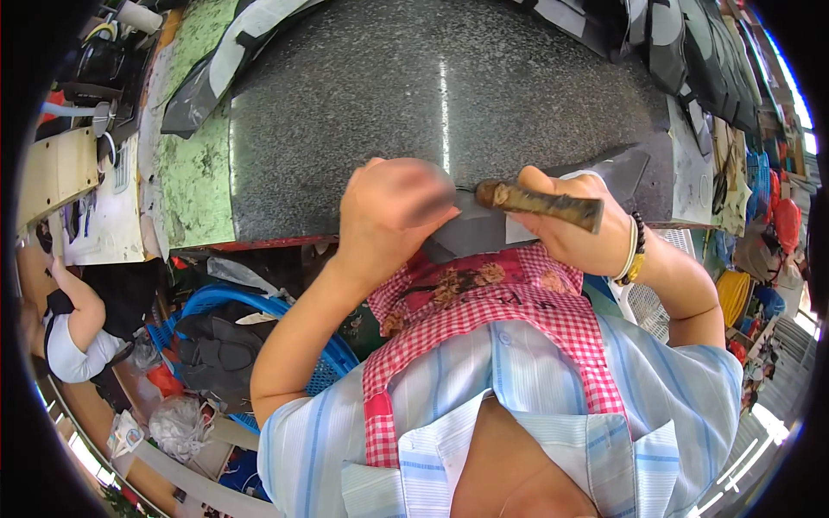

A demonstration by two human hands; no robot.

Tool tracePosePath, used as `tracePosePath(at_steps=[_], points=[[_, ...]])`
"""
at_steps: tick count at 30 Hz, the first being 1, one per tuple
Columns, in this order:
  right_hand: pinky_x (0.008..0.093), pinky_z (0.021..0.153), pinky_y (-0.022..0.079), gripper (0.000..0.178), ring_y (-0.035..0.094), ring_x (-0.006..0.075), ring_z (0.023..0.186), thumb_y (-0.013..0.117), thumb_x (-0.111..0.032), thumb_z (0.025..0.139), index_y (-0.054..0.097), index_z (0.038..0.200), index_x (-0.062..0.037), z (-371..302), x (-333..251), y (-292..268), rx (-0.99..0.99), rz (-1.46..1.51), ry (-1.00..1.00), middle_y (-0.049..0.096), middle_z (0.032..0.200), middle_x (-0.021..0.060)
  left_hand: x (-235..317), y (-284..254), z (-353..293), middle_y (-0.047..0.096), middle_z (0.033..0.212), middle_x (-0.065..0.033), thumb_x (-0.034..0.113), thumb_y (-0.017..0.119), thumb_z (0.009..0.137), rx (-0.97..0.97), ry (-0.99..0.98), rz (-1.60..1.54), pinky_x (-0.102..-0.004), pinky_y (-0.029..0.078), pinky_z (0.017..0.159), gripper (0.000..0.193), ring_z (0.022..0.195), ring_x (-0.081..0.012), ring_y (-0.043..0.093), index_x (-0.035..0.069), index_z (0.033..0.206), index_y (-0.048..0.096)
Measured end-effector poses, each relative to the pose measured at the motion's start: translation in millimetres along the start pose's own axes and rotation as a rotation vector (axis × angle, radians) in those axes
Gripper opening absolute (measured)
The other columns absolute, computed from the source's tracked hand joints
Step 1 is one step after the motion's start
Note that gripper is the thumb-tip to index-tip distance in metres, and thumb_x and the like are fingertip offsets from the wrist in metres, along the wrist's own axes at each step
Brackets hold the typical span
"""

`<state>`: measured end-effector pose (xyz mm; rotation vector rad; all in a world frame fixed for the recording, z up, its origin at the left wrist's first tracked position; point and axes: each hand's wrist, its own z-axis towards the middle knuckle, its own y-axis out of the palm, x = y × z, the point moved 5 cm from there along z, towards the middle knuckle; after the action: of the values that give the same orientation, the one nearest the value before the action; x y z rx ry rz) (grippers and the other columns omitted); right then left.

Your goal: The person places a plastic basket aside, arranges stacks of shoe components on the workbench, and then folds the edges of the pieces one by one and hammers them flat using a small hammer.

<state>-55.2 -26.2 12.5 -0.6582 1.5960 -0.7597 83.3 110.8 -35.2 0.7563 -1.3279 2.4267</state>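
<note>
A dark grey flat piece [471,235] lies at the table's near edge, against my apron. My left hand [389,203] is closed at the piece's upper left edge; its fingertips are smeared by a blur. In my right hand [574,229] is a worn brown tool with a wooden-looking handle [548,205]. The tool's rounded dark end points left, close to my left fingertips, and its working tip is too small to make out. My right thumb lies along the tool, over the grey piece. Beyond that hand, another dark grey sheet [626,168] rests on the table.
The speckled dark tabletop [345,112] spreads ahead. Grey cut pieces lie at its far left [220,73] and in a stack [691,52] at far right. Below left stands a blue plastic basket [341,354] of dark scraps. Another person [78,332] is at the left.
</note>
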Motion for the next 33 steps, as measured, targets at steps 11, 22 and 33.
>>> tracePosePath(at_steps=[11, 22, 33], points=[[0.0398, 0.056, 0.047, 0.016, 0.059, 0.0338, 0.062, 0.063, -0.009, 0.09, 0.063, 0.104, -0.0013, 22, 1, 5, -0.03, -0.026, -0.052, 0.06, 0.084, 0.0156, 16, 1, -16, 0.066, 0.089, 0.0012, 0.017, 0.079, 0.073, -0.011, 0.119, 0.132, -0.0362, 0.048, 0.073, 0.018, 0.082, -0.0207, 0.061, 0.01, 0.088, 0.073], [0.0344, 0.064, 0.047, 0.028, 0.058, 0.0189, 0.069, 0.061, -0.022, 0.095, 0.062, 0.112, -0.0005, 11, 35, -60, 0.266, 0.185, 0.05, 0.059, 0.086, 0.0135, 96, 51, 21, 0.059, 0.119, -0.0144, 0.025, 0.076, 0.072, -0.283, 0.31, 0.154, -0.0415, 0.046, 0.088, 0.07, 0.104, -0.0297, 0.058, 0.007, 0.135, 0.05], [0.0215, 0.047, 0.039, 0.026, 0.047, 0.0038, 0.055, 0.066, -0.021, 0.09, 0.061, 0.11, -0.0052, -116, 186, -218, 1.028, 0.244, 0.355, 0.059, 0.075, -0.002, -82, -149, 49, 0.059, 0.132, -0.0162, -0.003, 0.057, 0.09, 0.357, 0.046, 0.743, -0.0441, 0.043, 0.103, 0.036, 0.12, -0.0366, 0.056, 0.0, 0.125, 0.061]])
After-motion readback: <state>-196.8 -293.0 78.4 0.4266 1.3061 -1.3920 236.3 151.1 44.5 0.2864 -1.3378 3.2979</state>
